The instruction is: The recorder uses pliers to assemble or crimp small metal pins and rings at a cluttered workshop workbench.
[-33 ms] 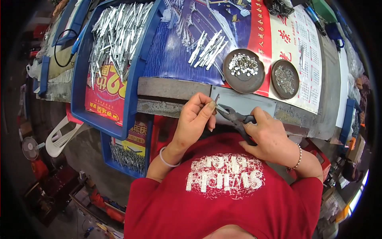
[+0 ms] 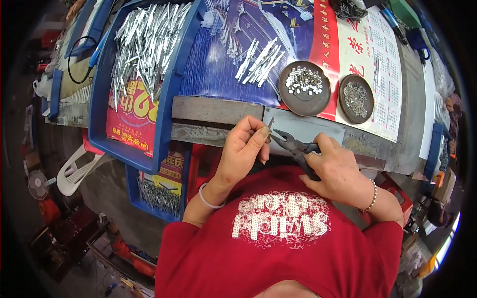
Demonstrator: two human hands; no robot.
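A small dark metal piece [image 2: 271, 122] is just above the front edge of the bench [image 2: 218, 110], pinched between the thumb and fingers of the person's left hand [image 2: 244, 149]. The right hand [image 2: 335, 170] has its grip wrapped around the handles of dark pliers [image 2: 298, 149], whose nose points at the left fingertips; whether the jaws touch the piece cannot be told. Hands, piece and pliers match the earlier frame, with no clear shift. Just beyond the hands, a round brown dish [image 2: 307, 107] holds many small shiny discs [image 2: 303, 81]; to its right, a smaller dark dish [image 2: 357, 118] holds a heap of fine silvery bits [image 2: 355, 97]. Left of these, loose silver strips [image 2: 261, 62] lie on a blue poster. Farther left, a large blue tray [image 2: 168, 114] carries a thick pile of slim silver strips [image 2: 144, 49] over a red printed sheet [image 2: 130, 119]. Below it, a smaller blue tray [image 2: 131, 186] holds thin, dark pieces [image 2: 159, 196].
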